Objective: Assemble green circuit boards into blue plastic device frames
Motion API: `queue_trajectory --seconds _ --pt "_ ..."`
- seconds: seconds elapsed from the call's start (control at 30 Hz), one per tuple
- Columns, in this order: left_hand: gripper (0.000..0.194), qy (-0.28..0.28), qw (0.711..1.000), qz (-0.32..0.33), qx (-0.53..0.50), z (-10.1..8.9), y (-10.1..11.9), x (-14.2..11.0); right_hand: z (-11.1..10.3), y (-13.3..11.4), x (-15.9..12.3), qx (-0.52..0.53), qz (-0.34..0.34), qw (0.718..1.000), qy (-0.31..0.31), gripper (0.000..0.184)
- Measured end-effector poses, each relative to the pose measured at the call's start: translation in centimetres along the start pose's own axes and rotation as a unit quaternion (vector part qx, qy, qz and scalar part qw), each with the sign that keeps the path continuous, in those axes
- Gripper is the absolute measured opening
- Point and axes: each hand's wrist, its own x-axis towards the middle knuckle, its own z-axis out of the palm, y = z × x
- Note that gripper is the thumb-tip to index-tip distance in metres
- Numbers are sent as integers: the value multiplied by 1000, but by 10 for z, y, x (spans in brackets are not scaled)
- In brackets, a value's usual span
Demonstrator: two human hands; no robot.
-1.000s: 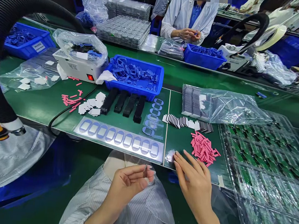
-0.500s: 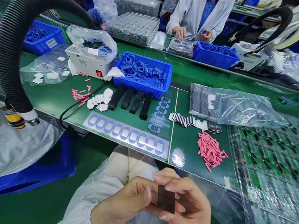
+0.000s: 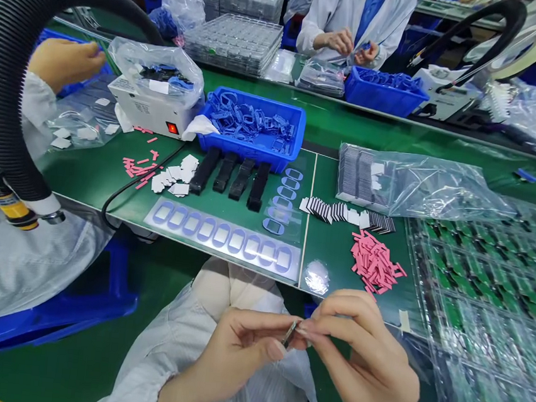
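Edgewise, left hand (image 3: pixel 238 356) and right hand (image 3: pixel 367 356) pinch a thin piece (image 3: pixel 289 334).

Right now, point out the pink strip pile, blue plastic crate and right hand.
Pink strip pile (image 3: pixel 374 262): head view, its middle.
Blue plastic crate (image 3: pixel 248 157): head view, front wall.
Right hand (image 3: pixel 366 362): head view, its back.

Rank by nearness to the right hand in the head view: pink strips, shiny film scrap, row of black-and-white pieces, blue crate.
From the right hand:
1. Pink strips and shiny film scrap, too close to call: strips straight ahead, scrap ahead to the left.
2. Row of black-and-white pieces, farther ahead.
3. Blue crate, farthest, ahead to the left.
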Motion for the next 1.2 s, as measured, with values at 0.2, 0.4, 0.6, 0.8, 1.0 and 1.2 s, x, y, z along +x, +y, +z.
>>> queue_trajectory --seconds 0.2,0.4,0.6,0.8,1.0,1.2 --pt "25 7 999 19 42 -1 -1 0 2 3 4 5 -11 1000 -12 18" --pt "24 11 998 24 51 -1 -1 0 0 3 4 10 -11 1000 -4 17" --pt "23 26 991 56 117 -1 0 -1 3 6 1 41 11 999 -21 17" --pt "24 35 973 109 202 -2 2 -1 6 13 -5 78 39 995 -38 14" --pt "24 72 967 102 222 -1 -2 -2 14 11 -13 7 5 1000 -17 14" --pt "24 164 980 88 76 -1 -11 4 14 15 -33 -121 -25 991 48 15"
